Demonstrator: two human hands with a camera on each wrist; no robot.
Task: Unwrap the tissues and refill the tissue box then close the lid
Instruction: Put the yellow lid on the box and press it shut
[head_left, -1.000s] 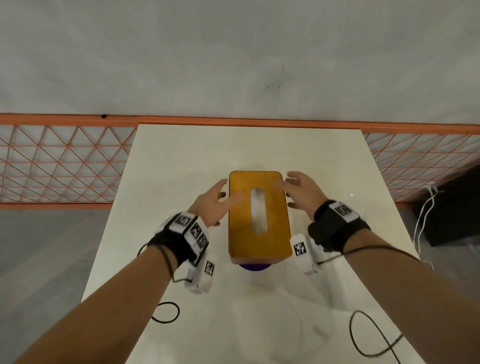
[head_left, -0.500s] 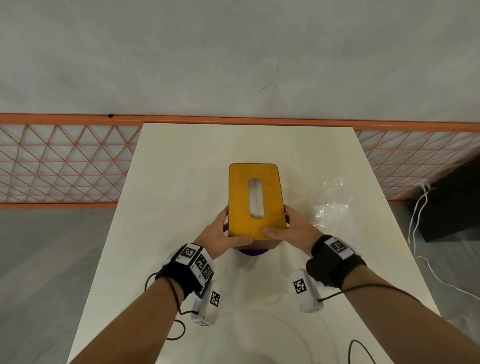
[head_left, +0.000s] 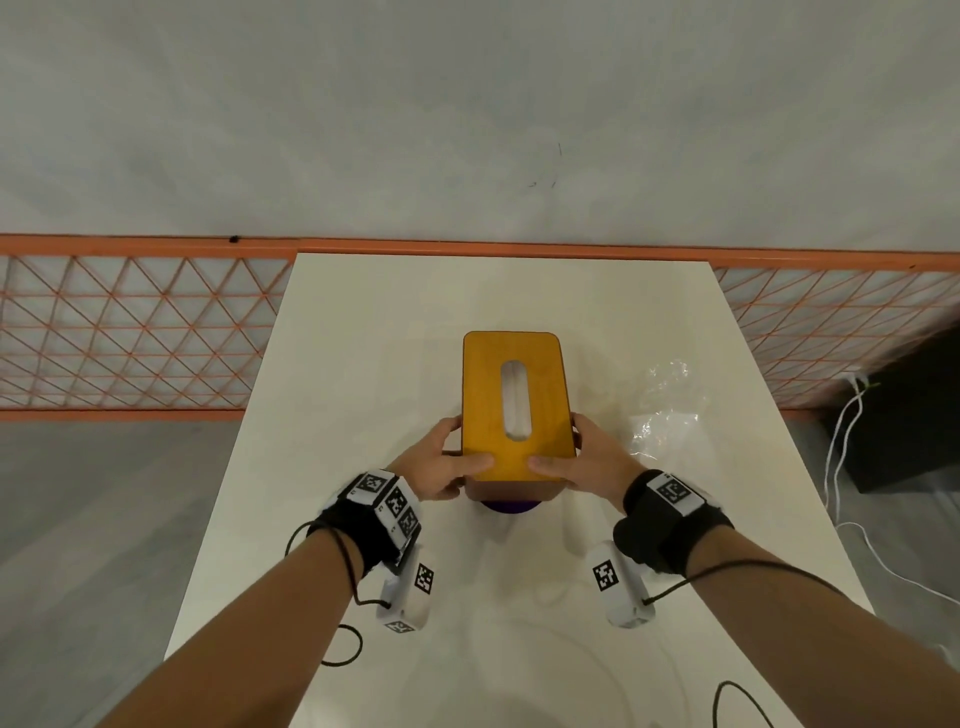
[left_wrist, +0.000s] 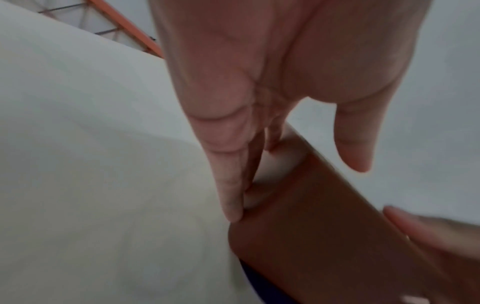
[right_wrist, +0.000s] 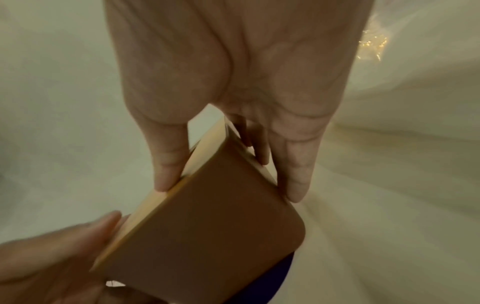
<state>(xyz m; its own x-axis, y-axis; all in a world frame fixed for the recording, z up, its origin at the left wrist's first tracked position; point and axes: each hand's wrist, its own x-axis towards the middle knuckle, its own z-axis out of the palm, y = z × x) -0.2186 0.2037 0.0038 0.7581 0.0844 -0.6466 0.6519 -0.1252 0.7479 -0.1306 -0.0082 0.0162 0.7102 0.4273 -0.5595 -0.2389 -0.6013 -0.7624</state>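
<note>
Head view shows the box (head_left: 518, 410) standing mid-table with its long axis running from the near edge toward the far edge, lid (head_left: 514, 364) on top, and a slot (head_left: 516, 399) down its middle with white tissue showing through. Both hands hold the near end: the left hand (head_left: 447, 465) on the left side and the right hand (head_left: 587, 462) on the right, each thumb lying flat on the lid's near corners and the other fingers down the side walls. In the left wrist view the fingers (left_wrist: 228, 185) run straight along the box's wall, close together; in the right wrist view the thumb (right_wrist: 168, 164) presses the lid's edge while the fingers (right_wrist: 293, 170) lie along the wall, so each hand pinches lid against box. Both hands are equally near, the box directly between them. A purple thing (head_left: 506, 506) peeks from under the near end; what it is I cannot tell. The clear wrapper (head_left: 665, 410) lies apart, toward the right edge of the table (head_left: 363, 338). The lid looks seated, so pressing straight down at these corners seems the last step.
</note>
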